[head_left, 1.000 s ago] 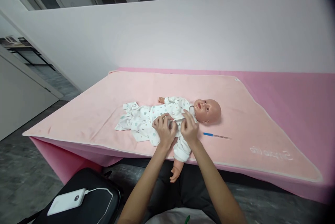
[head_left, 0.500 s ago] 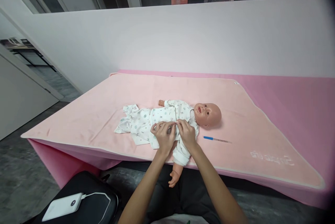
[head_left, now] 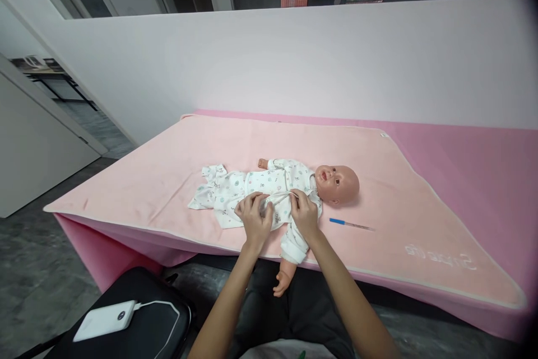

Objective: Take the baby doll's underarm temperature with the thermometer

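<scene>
A baby doll (head_left: 338, 184) lies on its back with its head to the right, dressed in a white patterned baby outfit (head_left: 264, 180). Between my two hands a thin white strip of the outfit, its edge or a tie, is stretched over the doll's belly. My left hand (head_left: 255, 219) pinches one end near the waist. At the chest, the fingers of my right hand (head_left: 303, 210) are closed on the other end. One doll arm (head_left: 284, 276) hangs over the table's near edge; the other rests on the far side.
A pink blanket (head_left: 168, 163) with white trim covers the table over a darker pink cloth (head_left: 471, 174). Right of my right hand lies a thin blue-handled stick (head_left: 337, 221). A white power bank (head_left: 105, 321) with a cable rests on a black case (head_left: 168, 322) at lower left.
My hands have moved apart, the left one going left, and the white strip now spans between them. The view has shifted slightly.
</scene>
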`<act>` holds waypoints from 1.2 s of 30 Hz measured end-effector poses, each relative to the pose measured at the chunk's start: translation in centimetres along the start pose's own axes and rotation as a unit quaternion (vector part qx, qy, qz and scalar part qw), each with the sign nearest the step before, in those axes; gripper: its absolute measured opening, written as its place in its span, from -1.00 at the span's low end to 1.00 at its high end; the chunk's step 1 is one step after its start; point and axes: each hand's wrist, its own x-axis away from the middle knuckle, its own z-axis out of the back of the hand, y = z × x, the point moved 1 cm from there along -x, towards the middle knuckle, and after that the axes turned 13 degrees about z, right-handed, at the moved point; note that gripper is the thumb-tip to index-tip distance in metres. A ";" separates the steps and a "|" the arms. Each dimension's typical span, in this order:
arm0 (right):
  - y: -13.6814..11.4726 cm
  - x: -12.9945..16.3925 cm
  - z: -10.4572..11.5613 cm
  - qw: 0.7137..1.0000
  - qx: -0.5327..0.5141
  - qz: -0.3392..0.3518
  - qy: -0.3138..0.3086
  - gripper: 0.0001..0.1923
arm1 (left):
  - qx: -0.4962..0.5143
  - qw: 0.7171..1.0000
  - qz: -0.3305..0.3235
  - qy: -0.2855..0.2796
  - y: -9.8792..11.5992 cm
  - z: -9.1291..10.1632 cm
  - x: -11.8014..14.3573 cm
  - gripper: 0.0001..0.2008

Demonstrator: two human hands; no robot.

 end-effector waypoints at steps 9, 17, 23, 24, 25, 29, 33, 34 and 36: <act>-2.9 -1.2 0.5 0.997 -0.032 0.038 -0.063 -0.67 | 0.020 1.000 0.010 -0.021 -0.2 0.1 0.1 -0.86; -3.2 -1.2 -0.7 0.983 -0.138 0.033 -0.120 -0.80 | 0.030 0.999 0.017 -0.032 -0.7 0.2 0.1 -0.82; -3.0 -0.8 -0.7 0.987 -0.113 0.008 -0.117 -0.84 | 0.035 0.999 0.018 -0.034 -0.7 0.2 0.1 -0.82; -3.1 -0.8 -0.7 0.988 -0.104 0.005 -0.117 -0.84 | 0.036 0.999 0.018 -0.036 -0.6 0.2 0.0 -0.82; -3.1 -0.8 -0.8 0.989 -0.095 0.000 -0.116 -0.85 | 0.038 0.998 0.017 -0.040 -0.6 0.2 0.0 -0.82; -3.3 -0.8 -0.9 0.991 -0.076 -0.025 -0.107 -0.85 | 0.049 0.997 0.005 -0.061 -0.4 0.4 0.1 -0.82; -3.3 -0.8 -0.9 0.991 -0.088 -0.036 -0.098 -0.85 | 0.053 0.998 0.014 -0.045 -0.4 0.5 0.2 -0.83; -3.3 -0.8 -0.8 0.991 -0.093 -0.039 -0.092 -0.85 | 0.050 0.998 0.021 -0.032 -0.5 0.5 0.2 -0.84; -3.3 -0.7 -0.6 0.992 -0.100 -0.051 -0.063 -0.82 | 0.048 0.998 0.044 0.001 -0.6 0.4 0.2 -0.85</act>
